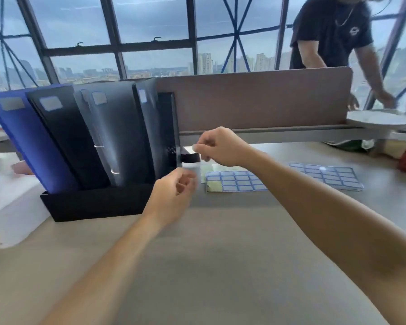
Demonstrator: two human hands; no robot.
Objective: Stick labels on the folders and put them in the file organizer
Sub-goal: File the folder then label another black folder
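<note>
We see the right hand [220,146] raised above the worktop [220,242], its fingers [205,146] pressed together and pinching a small pale label [194,148] at their tips. The label is blurred, so we cannot read its shape. The left hand [173,195] sits lower and nearer to us, just below the right one. Its fingers [185,184] are curled towards the thumb, but the blur keeps us from telling whether they hold anything.

Just left of both sets of fingers stands the black organizer [91,205], its right end close beside them. Four folders [117,137] lean in it, one blue at the far left and three dark, each with a pale label near the top.

Right of the left fingers and under the right wrist lies a sheet [237,182] of blue-edged labels, with some already gone at its near left corner. A second sheet [326,175] lies farther right, beyond the right forearm.

Behind the fingers runs a brown divider [255,104], and beyond it a person [333,31] in a dark shirt leans over.
</note>
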